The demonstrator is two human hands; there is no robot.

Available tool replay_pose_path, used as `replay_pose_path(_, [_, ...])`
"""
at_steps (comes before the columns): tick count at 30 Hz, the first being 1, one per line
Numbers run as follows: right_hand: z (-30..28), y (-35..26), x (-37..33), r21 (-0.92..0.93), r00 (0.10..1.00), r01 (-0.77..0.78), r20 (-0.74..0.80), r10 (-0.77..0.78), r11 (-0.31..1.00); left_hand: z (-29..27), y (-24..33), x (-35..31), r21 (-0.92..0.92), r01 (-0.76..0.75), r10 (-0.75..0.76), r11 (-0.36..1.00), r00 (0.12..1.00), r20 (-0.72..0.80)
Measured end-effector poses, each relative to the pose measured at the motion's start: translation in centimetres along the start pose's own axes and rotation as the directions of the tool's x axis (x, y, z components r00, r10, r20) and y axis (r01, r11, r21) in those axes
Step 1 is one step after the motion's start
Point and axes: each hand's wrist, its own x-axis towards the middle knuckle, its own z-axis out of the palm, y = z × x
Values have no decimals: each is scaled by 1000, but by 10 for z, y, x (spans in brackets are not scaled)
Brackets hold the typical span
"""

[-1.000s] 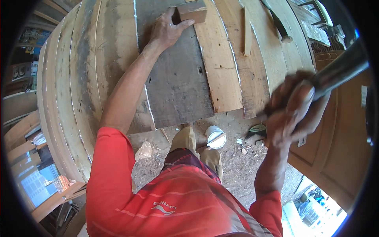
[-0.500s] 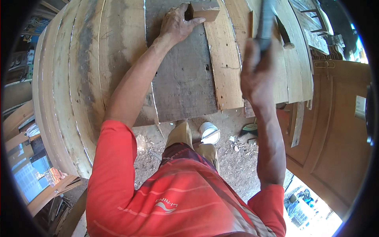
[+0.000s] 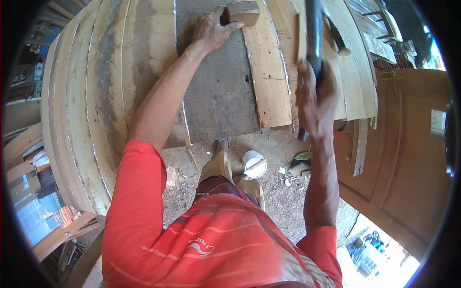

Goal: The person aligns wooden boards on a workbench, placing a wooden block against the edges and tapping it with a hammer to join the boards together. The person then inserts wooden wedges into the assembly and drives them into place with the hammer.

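My left hand [image 3: 211, 30] rests on a grey weathered plank [image 3: 218, 91] and holds a small wooden block [image 3: 241, 13] at its upper edge. My right hand [image 3: 314, 98] grips the dark handle of a hammer [image 3: 313, 36], which points up over the pale boards; its head is cut off by the frame's top edge. A light wooden board [image 3: 266, 81] lies right beside the grey plank, between the two hands.
Curved wooden planks [image 3: 86, 110] fill the left side. A brown panelled door [image 3: 408, 158] leans at the right. On the dirt floor by my feet stand a white round container [image 3: 254, 164] and a dark brush [image 3: 301, 162]. Another tool [image 3: 336, 41] lies on the boards.
My right hand swung the hammer from the far right up and inward over the boards. My left hand kept its hold on the block.
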Motion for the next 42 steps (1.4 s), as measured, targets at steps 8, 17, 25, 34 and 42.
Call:
replay_pose_path(8, [-39,104,-189,-190,994,-82,52,94,978,-67,-40,-18,-454,40,-54,890,998,-17])
replay_pose_path(17, [-33,116,-268,42,843,-521,182,507,852,-114,-103,-75,-193,280,-329,940,893,-307])
replay_pose_path(25, [-15,81,-239,-106,911,-312,250,329,944,-103,-102,-85,-257,200,-283,946,894,-348])
replay_pose_path(34, [-3,-147,-16,478,795,516,42,-605,711,-96,-101,-87,-76,306,-309,949,852,-423])
replay_pose_path(42, [159,-58,15,-361,846,190,531,34,913,-108,-88,-93,-34,302,-289,953,865,-410])
